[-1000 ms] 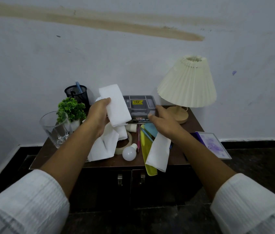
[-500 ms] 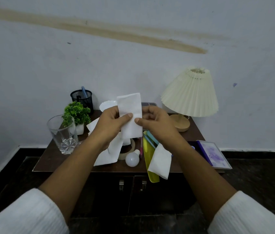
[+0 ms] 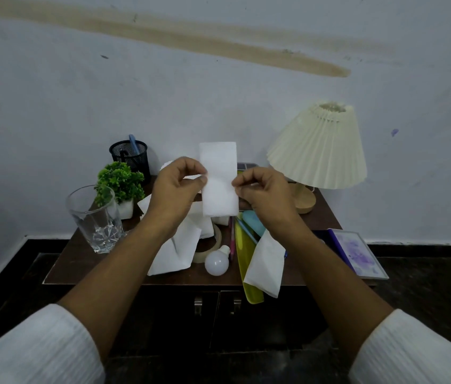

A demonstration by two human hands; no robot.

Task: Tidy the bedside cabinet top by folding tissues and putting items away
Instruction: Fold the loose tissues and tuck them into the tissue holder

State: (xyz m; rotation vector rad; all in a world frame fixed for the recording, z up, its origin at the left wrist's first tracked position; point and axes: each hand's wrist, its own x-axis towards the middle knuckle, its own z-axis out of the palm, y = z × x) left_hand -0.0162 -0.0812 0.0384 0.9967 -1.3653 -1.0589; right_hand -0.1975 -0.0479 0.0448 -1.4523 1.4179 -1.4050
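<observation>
Holding folded tissue (image 3: 219, 178) upright above surface (image 3: 86, 256): our left hand (image 3: 176, 189) pinches its left edge, our right hand (image 3: 263, 194) pinches right edge; two loose tissues lie below beside bulb (image 3: 217, 262)

A single wide-angle camera sits on the person's head, looking forward and slightly down. It faces a pale wall (image 3: 218, 92) straight on, with the bedside cabinet top (image 3: 86, 261) below centre and near, roughly at arm's reach it seems. Both forearms enter from the lower corners and meet mid-frame. The lens bends the edges, and the floor (image 3: 426, 275) at the sides is dim. No second view overlaps it.
</observation>
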